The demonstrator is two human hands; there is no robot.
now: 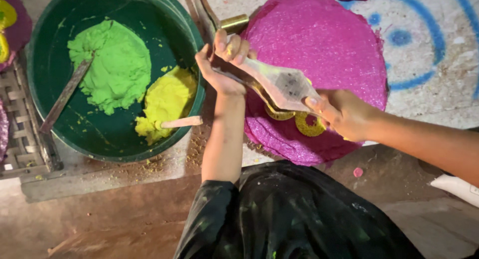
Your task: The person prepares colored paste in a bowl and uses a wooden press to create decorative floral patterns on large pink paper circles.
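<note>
My left hand point(222, 64) grips the narrow upper end of a pale, paste-smeared piping cone point(279, 84) with a brass tip point(234, 23). My right hand point(344, 114) holds the cone's wide lower end. Both hands hover over a round pink glittery disc point(324, 44), which carries yellow curled paste shapes point(309, 125) near its lower edge. Left of my hands stands a large dark green basin point(60, 134) with a mound of green paste point(112, 64) and a smaller lump of yellow paste point(167, 102).
A wooden stick point(65, 97) lies in the green paste and a short stick point(182, 122) pokes from the yellow paste. A woven mat point(17, 129) is at the left. Blue painted rings point(424, 39) mark the floor at the top right. My dark paste-flecked clothing point(294, 214) fills the lower centre.
</note>
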